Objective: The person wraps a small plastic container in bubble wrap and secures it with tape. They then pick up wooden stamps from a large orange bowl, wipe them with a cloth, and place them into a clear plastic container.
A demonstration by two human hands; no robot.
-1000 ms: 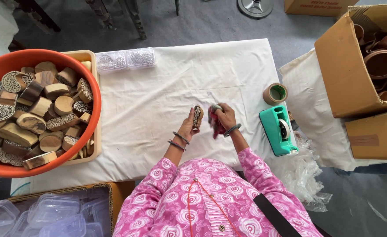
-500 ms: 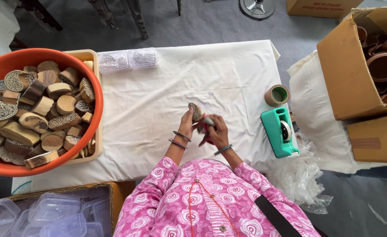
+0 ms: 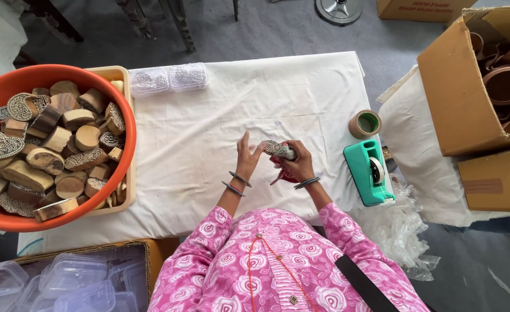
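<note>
Wood is in the grip here: the right hand (image 3: 297,163) closes around a carved wooden block (image 3: 278,149), held just above the white cloth (image 3: 209,127) at the table's middle, a red rag (image 3: 284,174) tucked beneath it. The left hand (image 3: 247,156) stands open, fingers spread, fingertips touching the block's end. An orange tub (image 3: 12,86) of similar blocks sits far left; a teal tape dispenser (image 3: 368,173) lies just right.
</note>
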